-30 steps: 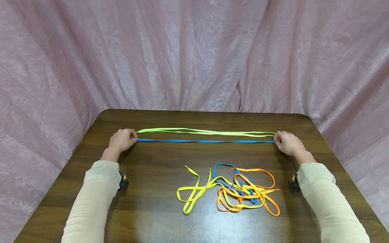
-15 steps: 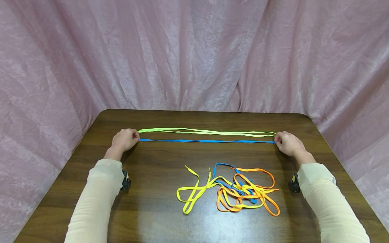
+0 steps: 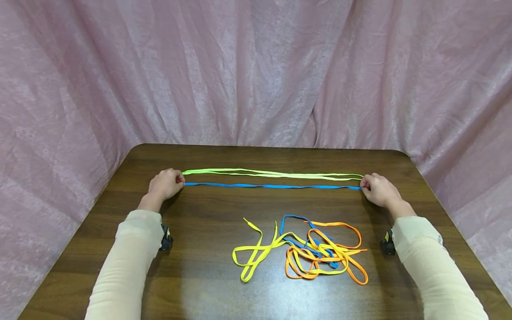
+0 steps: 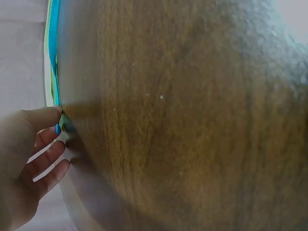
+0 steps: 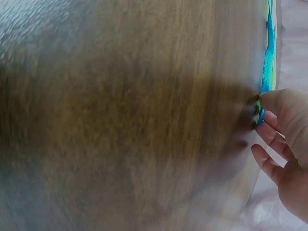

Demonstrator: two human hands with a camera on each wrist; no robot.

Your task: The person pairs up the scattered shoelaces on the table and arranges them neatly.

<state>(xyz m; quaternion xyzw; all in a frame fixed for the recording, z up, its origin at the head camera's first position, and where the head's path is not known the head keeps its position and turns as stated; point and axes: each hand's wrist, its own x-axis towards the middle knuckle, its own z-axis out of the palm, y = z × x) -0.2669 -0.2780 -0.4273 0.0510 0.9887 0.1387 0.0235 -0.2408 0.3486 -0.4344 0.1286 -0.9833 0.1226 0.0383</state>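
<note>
The left hand (image 3: 165, 184) and right hand (image 3: 381, 190) each pinch one end of the blue lace (image 3: 276, 186), which stretches straight across the table (image 3: 200, 266), just nearer than the green lace (image 3: 296, 175).

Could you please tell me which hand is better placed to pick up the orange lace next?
Probably the right hand: in the head view it is nearer the orange lace than the left hand, though both pinch the stretched-out blue lace.
</note>
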